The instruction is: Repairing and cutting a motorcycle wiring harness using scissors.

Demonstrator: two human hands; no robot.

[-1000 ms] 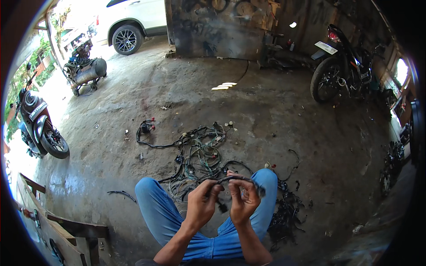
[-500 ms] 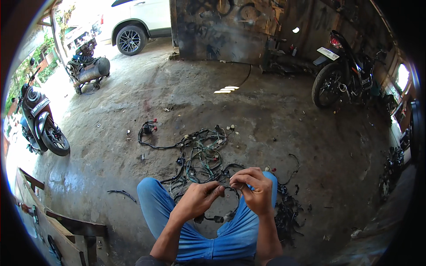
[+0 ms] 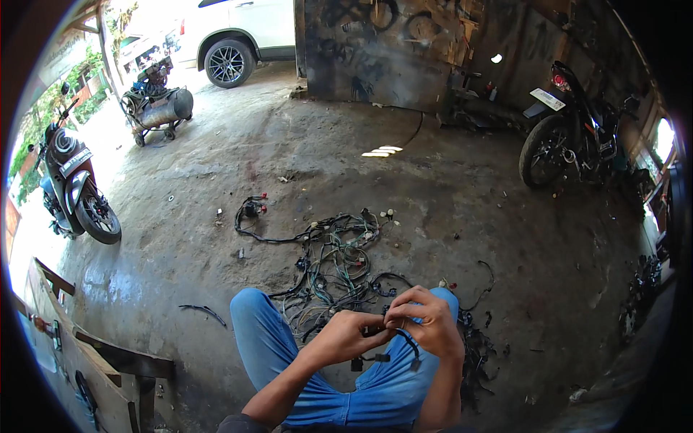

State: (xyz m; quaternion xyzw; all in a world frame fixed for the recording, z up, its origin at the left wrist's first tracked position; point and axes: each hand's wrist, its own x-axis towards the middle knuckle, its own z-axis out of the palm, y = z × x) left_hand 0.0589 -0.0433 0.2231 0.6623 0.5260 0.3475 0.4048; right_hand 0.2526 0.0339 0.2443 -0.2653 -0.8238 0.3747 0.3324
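Note:
Both hands meet above my lap, pinching a dark piece of wiring harness (image 3: pixel 408 338) between their fingertips. My left hand (image 3: pixel 345 338) has its thumb and fingers closed on it from the left. From the right, my right hand (image 3: pixel 427 319) pinches the same harness, its fingers bent and covering the exact spot. Black connectors (image 3: pixel 356 365) dangle from the harness below the hands, over the jeans. Beyond my knees lies a tangled heap of wires (image 3: pixel 339 260) on the ground, black, green and pale, with small plugs at the ends.
Dark scraps (image 3: pixel 480 361) lie by my right knee and a short black strip (image 3: pixel 203 313) to the left. A wooden bench (image 3: pixel 123 361) stands at lower left. Further off are a scooter (image 3: pixel 76 187), a compressor (image 3: pixel 162 108), a white car (image 3: pixel 267 32) and a motorcycle (image 3: pixel 570 137).
The whole view has shifted slightly. My hands have come closer together and moved a little right and down; the harness loop between them has dropped, with connectors now hanging under my right hand.

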